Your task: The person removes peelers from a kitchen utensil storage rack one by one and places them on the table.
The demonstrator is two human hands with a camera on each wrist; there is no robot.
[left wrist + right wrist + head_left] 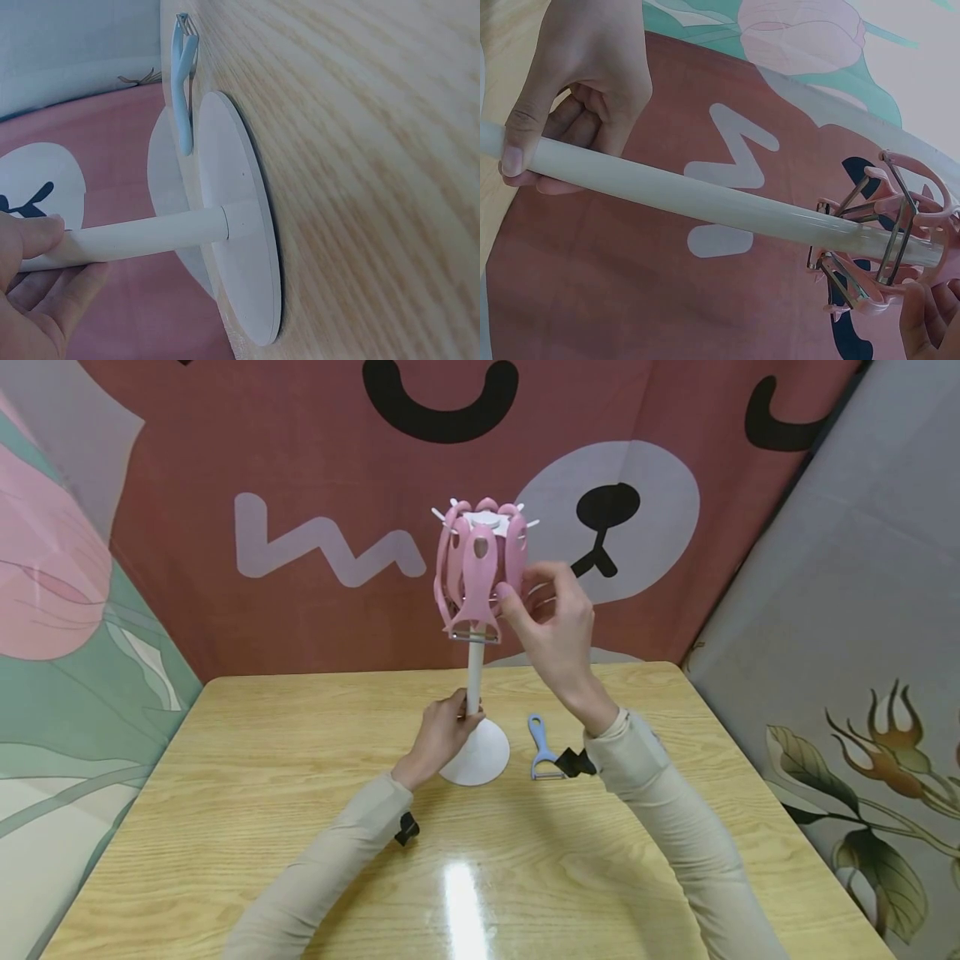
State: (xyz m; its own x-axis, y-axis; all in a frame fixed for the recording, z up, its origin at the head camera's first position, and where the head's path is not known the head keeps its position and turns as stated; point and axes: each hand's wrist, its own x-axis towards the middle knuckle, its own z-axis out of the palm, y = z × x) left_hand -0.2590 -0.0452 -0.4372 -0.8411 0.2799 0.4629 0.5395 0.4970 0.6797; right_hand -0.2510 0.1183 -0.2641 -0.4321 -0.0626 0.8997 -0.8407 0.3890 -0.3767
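A white stand (476, 672) rises from a round base (480, 762) on the table. Several pink peelers (478, 564) hang in a ring from the white hooked top, blades down. Low on the pole, my left hand (440, 731) grips it between thumb and fingers, also plain in the left wrist view. Up at the ring's right side, my right hand (558, 627) pinches a pink peeler with thumb and curled fingers. In the right wrist view, metal blades (900, 232) surround the pole's upper end, and only some right fingers (926, 322) show.
A light blue peeler (538, 739) lies on the wooden table (300, 735), right of the base. Behind the table hangs a red cloth (322, 627) with a cartoon face. Patterned cloths flank both sides. A small black device sits at each wrist.
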